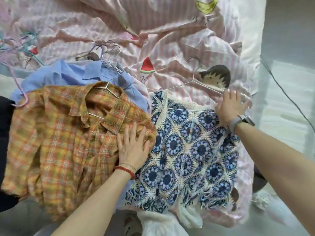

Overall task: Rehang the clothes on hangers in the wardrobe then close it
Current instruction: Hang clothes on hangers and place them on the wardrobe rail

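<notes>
orange plaid shirt was on its wire hanger | blue-and-cream crochet top half-hangered | both hands' fingers flat, open | wardrobe unseen, probably nothing rehung

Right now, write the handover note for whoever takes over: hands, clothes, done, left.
Left hand: open, pressing flat on the orange plaid shirt.
Right hand: open, fingers spread at the top right corner of the blue crochet top, beside the wire hanger.
Everything lies on the pink striped bedsheet.
Done: the plaid shirt and the light blue shirt behind it have hangers in their collars.
Left: finish hangering the crochet top, hang everything in the wardrobe, which is out of view, and close it.
</notes>
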Available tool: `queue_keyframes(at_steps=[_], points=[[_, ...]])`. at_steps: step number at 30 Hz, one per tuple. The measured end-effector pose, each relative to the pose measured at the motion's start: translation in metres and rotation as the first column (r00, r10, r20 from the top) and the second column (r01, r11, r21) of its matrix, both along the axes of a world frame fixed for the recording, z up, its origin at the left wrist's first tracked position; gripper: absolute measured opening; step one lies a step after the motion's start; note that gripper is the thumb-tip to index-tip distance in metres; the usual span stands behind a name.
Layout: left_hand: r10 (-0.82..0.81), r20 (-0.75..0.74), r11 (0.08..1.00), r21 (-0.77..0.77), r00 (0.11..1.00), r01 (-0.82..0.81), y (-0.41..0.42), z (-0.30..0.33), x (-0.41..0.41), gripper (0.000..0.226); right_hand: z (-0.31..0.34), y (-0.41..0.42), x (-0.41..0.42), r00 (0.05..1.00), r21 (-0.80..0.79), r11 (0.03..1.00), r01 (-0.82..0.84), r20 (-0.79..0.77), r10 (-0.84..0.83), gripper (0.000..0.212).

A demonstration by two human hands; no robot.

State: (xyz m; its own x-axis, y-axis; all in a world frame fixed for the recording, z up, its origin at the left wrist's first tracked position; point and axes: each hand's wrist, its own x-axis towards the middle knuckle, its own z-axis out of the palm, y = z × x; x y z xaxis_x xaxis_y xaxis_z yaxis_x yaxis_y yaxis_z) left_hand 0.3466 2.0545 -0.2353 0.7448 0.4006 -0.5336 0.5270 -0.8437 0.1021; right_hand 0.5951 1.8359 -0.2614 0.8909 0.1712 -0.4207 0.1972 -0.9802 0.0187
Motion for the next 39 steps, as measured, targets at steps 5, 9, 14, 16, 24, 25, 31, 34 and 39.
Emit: queue_keyframes(at_steps=[5, 9, 14, 16, 24, 25, 31, 34, 39], points=[[0.052, -0.009, 0.999, -0.004, 0.999, -0.052, -0.005, 0.006, 0.011, 0.052, -0.008, -0.005, -0.002, 0.986, 0.267, 0.956, 0.124, 0.079, -0.149, 0.028], [0.016, 0.181, 1.0, 0.005, 0.983, -0.017, -0.008, 0.018, 0.034, 0.048, 0.0, -0.019, -0.037, 0.918, 0.474, 0.853, 0.218, 0.196, -0.344, 0.021], [-0.119, 0.255, 0.987, -0.073, 0.959, 0.142, 0.004, 0.016, 0.094, 0.058, 0.015, -0.054, -0.069, 0.86, 0.546, 0.798, 0.254, 0.25, -0.445, 0.018], [-0.2, 0.183, 0.977, -0.042, 0.963, 0.211, 0.008, 0.011, 0.122, 0.057, 0.022, -0.07, -0.072, 0.855, 0.558, 0.802, 0.213, 0.29, -0.429, 0.017], [-0.341, 0.147, 0.893, -0.257, 0.928, 0.369, -0.004, 0.033, 0.143, 0.025, 0.038, -0.103, -0.074, 0.802, 0.538, 0.801, 0.263, 0.34, -0.491, 0.02], [-0.343, 0.187, 0.888, -0.256, 0.92, 0.383, -0.008, 0.04, 0.136, 0.026, 0.041, -0.103, -0.072, 0.793, 0.541, 0.795, 0.275, 0.339, -0.505, 0.019], [-0.162, 0.389, 0.927, -0.254, 0.907, 0.275, -0.015, 0.098, 0.085, 0.025, 0.071, -0.068, -0.054, 0.804, 0.617, 0.754, 0.225, 0.319, -0.501, 0.02], [-0.056, 0.507, 0.943, -0.257, 0.86, 0.213, -0.005, 0.135, 0.059, 0.021, 0.092, -0.034, -0.045, 0.834, 0.668, 0.734, 0.125, 0.33, -0.442, 0.02], [0.181, 0.622, 0.979, -0.186, 0.762, -0.081, 0.04, 0.185, 0.016, 0.021, 0.14, 0.046, -0.044, 0.865, 0.759, 0.649, -0.04, 0.352, -0.358, 0.016]])
